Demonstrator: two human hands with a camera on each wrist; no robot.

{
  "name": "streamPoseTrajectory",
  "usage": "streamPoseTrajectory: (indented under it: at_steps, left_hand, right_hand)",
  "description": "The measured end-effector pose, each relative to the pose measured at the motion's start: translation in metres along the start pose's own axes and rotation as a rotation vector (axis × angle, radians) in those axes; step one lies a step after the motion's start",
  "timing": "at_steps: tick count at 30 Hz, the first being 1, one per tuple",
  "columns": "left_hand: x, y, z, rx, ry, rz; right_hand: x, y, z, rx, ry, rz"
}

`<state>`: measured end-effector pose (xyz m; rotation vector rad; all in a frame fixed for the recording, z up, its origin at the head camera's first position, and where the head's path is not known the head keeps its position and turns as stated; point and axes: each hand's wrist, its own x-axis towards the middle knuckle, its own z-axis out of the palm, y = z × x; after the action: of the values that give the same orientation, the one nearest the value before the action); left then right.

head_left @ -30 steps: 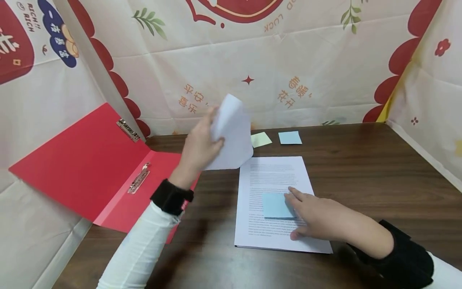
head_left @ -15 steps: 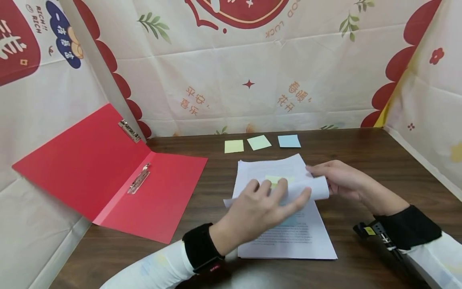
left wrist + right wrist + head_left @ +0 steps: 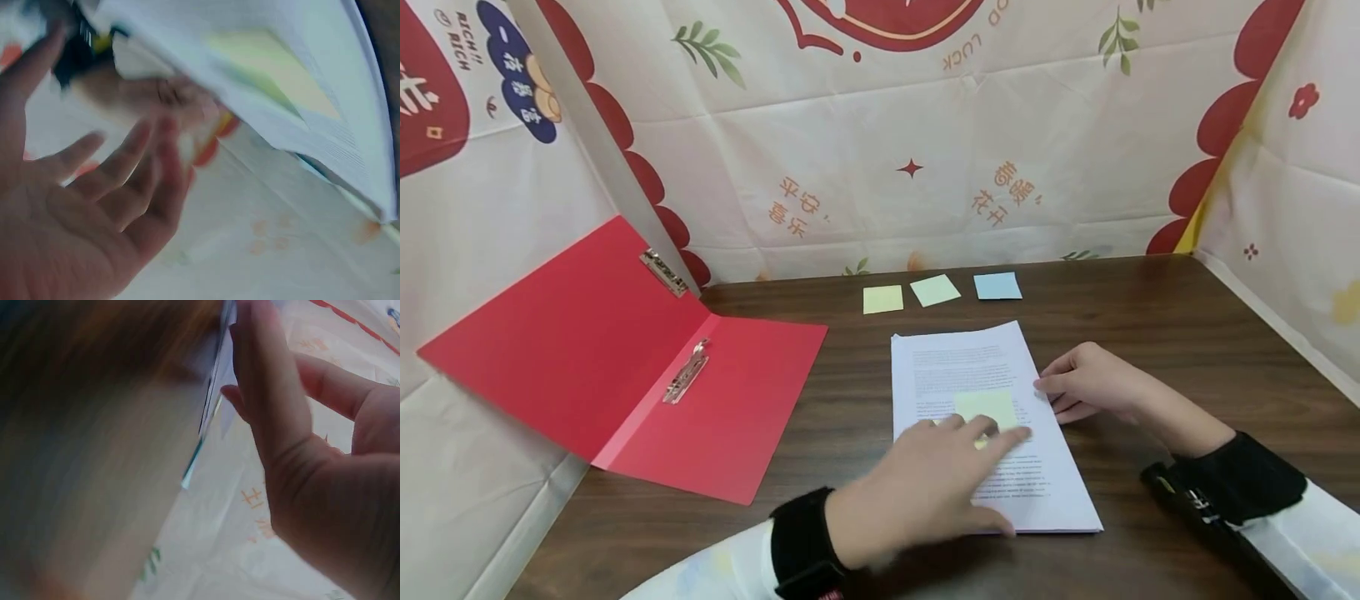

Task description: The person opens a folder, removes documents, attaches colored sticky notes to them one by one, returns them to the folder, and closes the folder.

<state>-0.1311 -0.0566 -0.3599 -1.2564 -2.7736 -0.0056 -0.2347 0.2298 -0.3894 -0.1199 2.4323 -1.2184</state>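
A stack of printed paper (image 3: pixel 958 358) lies on the table with a pale yellow-green sticky note (image 3: pixel 988 406) on its top sheet. Over the lower part of the stack hovers my left hand (image 3: pixel 925 479), fingers spread; in the left wrist view its palm and fingers (image 3: pixel 119 206) hold nothing. Whether it touches the paper is unclear. My right hand (image 3: pixel 1097 383) is at the stack's right edge, its fingertips touching the side of the sheets. In the right wrist view that hand (image 3: pixel 312 444) is seen beside the paper edge, with fairly straight fingers.
A red folder (image 3: pixel 767 392) with metal clips lies spread at the left, its cover leaning up against the cloth. Behind the stack sit a yellow sticky note (image 3: pixel 883 299), a pale green sticky note (image 3: pixel 935 290) and a blue sticky note (image 3: pixel 997 286). Printed cloth walls (image 3: pixel 850 133) surround the table.
My left hand has brought the curled sheet from the left over onto the stack, where it now lies flat, covering the blue note. My right hand has moved off the blue note to the stack's edge.
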Motion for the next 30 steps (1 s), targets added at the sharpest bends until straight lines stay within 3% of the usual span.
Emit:
streamPoseTrajectory:
  at_steps: [2, 4, 8, 10, 12, 16, 19, 26, 30]
  left_hand:
    - [0.008, -0.021, -0.004, -0.211, -0.038, -0.141]
    - [0.015, -0.049, -0.002, -0.409, -0.034, -0.310]
    - [0.026, -0.103, 0.013, -0.673, -0.008, -0.596]
    - [0.029, -0.122, 0.024, -0.795, -0.027, -0.687]
    - [0.031, -0.135, 0.033, -0.945, -0.041, -0.736]
    - [0.034, -0.150, 0.042, -1.209, -0.016, -0.751]
    - [0.034, -0.154, 0.040, -1.317, 0.016, -0.764]
    - [0.036, -0.152, 0.037, -1.384, -0.007, -0.807]
    - [0.037, -0.144, 0.037, -1.266, -0.034, -0.805]
  right_hand:
    - [-0.001, -0.002, -0.001, -0.091, 0.048, 0.001]
    - [-0.002, -0.004, -0.002, -0.180, 0.091, 0.011]
    - [-0.001, -0.009, 0.000, -0.287, 0.115, 0.041]
    - [0.001, -0.012, 0.004, -0.298, 0.104, 0.060]
    - [0.004, -0.014, 0.008, -0.304, 0.091, 0.080]
    - [0.005, -0.018, 0.014, -0.314, 0.093, 0.097]
    - [0.005, -0.020, 0.016, -0.306, 0.085, 0.084]
    - [0.001, -0.020, 0.018, -0.288, 0.057, 0.082]
    - [0.000, -0.018, 0.020, -0.278, 0.051, 0.084]
